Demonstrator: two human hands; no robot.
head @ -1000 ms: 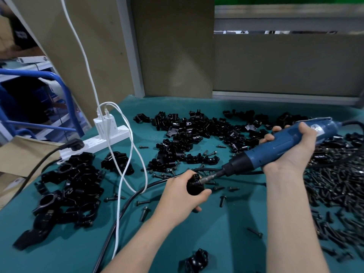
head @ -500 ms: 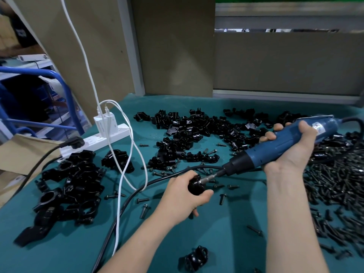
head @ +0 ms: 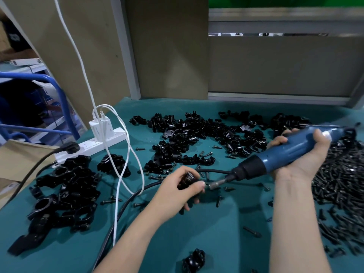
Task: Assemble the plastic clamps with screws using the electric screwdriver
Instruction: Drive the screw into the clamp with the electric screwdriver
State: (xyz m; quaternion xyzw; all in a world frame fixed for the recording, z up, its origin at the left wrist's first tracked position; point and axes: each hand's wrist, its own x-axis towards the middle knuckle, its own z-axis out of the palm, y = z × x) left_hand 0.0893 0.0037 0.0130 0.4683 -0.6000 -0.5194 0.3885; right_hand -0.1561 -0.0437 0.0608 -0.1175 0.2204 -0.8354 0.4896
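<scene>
Pinching a black plastic clamp (head: 188,179), the left-hand grip (head: 177,191) closes thumb and curled fingers round it just above the teal worktop (head: 226,223); most of the clamp is hidden inside the fingers. The right-hand grip (head: 301,154) wraps the blue barrel of the electric screwdriver (head: 275,155), which slants down to the left. Its metal bit (head: 216,183) ends just beside the left thumb, and whether it meets a screw cannot be seen (the thumb covers that spot).

A pale label (head: 326,134) sits near the tool's rear end, blurred, its writing unreadable. Small white marks on a few pieces in the loose clamp pile (head: 197,134) are too small to read.

Past the right wrist lies a heap of black screws (head: 338,184), cut off by the right edge. To the left lie larger clamps (head: 65,190) in a cluster near a white power strip (head: 102,142) carrying two white chargers (head: 100,127) and no legible brand. Another clamp (head: 194,260) lies at the bottom edge, partly cut off.
</scene>
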